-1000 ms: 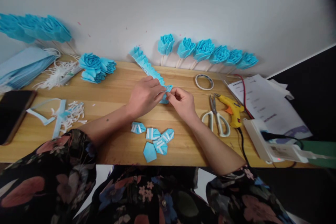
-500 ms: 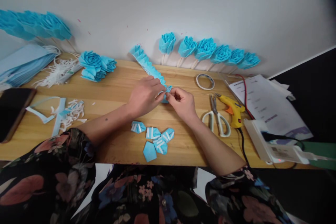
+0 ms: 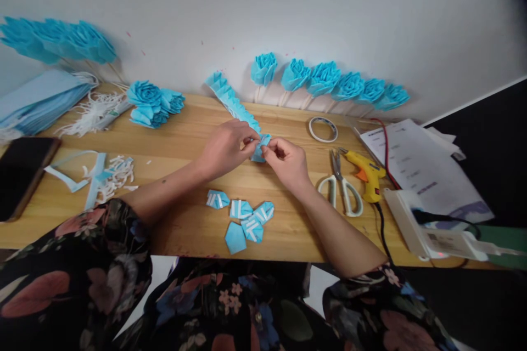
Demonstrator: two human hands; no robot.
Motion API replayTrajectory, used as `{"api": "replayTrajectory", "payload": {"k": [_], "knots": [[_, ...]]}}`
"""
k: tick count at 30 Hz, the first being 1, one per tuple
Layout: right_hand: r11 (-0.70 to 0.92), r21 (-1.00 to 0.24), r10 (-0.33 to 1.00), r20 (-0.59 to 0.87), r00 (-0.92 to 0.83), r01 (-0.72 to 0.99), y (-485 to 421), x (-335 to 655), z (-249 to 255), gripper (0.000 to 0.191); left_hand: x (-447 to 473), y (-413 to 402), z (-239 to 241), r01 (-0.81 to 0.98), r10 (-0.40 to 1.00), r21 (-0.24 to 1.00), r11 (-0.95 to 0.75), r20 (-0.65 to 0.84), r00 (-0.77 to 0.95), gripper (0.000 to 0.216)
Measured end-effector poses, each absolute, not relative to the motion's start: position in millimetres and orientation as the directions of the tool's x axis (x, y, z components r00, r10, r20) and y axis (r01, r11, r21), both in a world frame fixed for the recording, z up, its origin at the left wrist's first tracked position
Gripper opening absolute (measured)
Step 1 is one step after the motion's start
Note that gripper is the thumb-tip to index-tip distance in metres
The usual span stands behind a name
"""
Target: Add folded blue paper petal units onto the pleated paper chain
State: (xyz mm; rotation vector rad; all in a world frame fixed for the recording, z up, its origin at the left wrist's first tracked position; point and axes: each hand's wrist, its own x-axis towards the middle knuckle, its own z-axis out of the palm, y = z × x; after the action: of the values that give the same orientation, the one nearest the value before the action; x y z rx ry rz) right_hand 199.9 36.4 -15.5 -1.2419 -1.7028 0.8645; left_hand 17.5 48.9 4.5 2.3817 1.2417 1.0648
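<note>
A long strip of overlapping folded blue petals [image 3: 230, 100] runs from the wall down toward my hands, its saw-toothed edge facing right. My left hand [image 3: 228, 145] is closed over the near end, thumb and fingertips pinching it. From the right, my right hand [image 3: 288, 163] pinches the same end petal between thumb and index finger. Part of the strip is hidden behind my left hand. Just below, several loose folded blue petals [image 3: 241, 208] lie on the table, most with white tape strips on them and one plain pentagon.
Blue flowers on sticks [image 3: 323, 78] lean against the wall. On the right lie a tape roll [image 3: 310, 130], scissors [image 3: 349, 197], a yellow glue gun [image 3: 373, 181], a power strip [image 3: 405, 225] and papers [image 3: 428, 170]. Left are face masks [image 3: 45, 93], scraps [image 3: 96, 175] and a phone [image 3: 24, 173].
My left fingertips have lifted and parted slightly, leaving more of the end petal showing. My right hand keeps its pinch. The whole view has shifted a little.
</note>
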Motion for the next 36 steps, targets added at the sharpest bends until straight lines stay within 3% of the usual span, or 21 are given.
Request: {"api": "replayTrajectory", "payload": {"k": [9, 18, 22, 25, 33, 36], "knots": [[0.206, -0.925, 0.976, 0.173, -0.130, 0.320, 39.9, 202.1, -17.2, 0.020, 14.8, 51.1, 7.5, 0.495, 0.902, 0.754, -0.432, 0.355, 0.246, 0.018], [0.132, -0.969, 0.988, 0.112, -0.105, 0.208, 44.7, 205.0, -15.2, 0.022, 10.5, 55.7, 19.3, 0.471, 0.922, 0.793, -0.387, 0.339, 0.187, 0.017], [0.093, -0.989, 0.994, 0.086, -0.066, 0.118, 48.5, 207.2, -17.9, 0.023, -24.3, 43.3, 41.3, 0.581, 0.907, 0.707, -0.402, 0.393, 0.150, 0.017], [0.079, -0.996, 0.995, 0.076, -0.060, 0.052, 48.4, 206.4, -15.6, 0.023, -76.4, 16.8, 47.6, 0.756, 0.917, 0.556, -0.345, 0.370, 0.147, 0.017], [0.090, -0.996, 0.993, 0.088, -0.084, 0.020, 45.9, 203.0, -11.6, 0.026, -208.0, -49.4, 5.9, 0.979, 0.976, 0.185, -0.083, 0.214, 0.042, 0.025], [0.083, -0.996, 0.994, 0.083, -0.070, 0.010, 45.7, 202.1, -11.4, 0.025, -215.3, -55.1, 0.7, 0.990, 0.980, 0.133, -0.044, 0.197, 0.017, 0.033]]}}
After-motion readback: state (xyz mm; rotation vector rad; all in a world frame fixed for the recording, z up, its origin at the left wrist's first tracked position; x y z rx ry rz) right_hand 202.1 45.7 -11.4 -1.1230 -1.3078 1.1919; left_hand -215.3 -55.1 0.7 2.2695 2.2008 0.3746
